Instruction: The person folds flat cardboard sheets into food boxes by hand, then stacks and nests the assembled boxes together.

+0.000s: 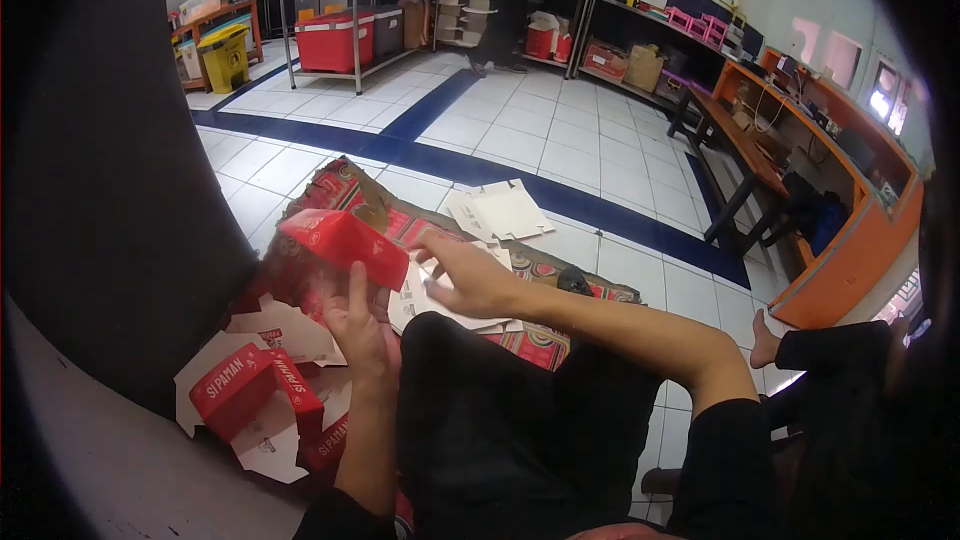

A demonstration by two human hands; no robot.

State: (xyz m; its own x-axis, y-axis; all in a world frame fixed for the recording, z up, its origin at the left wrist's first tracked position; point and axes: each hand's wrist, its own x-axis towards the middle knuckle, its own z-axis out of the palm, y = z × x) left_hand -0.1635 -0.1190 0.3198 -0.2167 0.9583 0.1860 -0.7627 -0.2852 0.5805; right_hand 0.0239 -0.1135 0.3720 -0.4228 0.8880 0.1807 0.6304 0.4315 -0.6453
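Note:
My left hand (pixel 362 330) holds a red cardboard box (pixel 345 243) from below, its index finger pressed up along the side. The box is partly folded and tilted, with white print on it. Just right of the box is my right hand (pixel 468 278), fingers curved and apart; whether the fingertips touch the box I cannot tell. Flat white cardboard sheets (pixel 410 302) lie under my right hand, and another flat stack (pixel 500 210) lies beyond it. Folded red and white boxes (pixel 235 390) printed "SI PAMAN" are piled beside my left forearm.
A red patterned mat (pixel 540 348) lies under the cardboard on the white tiled floor (pixel 560 135). Close on the left stands a dark upright surface (pixel 110 180). Someone's bare foot (pixel 765 340) is at right, near an orange counter (pixel 850 275). Another person stands by the far shelves.

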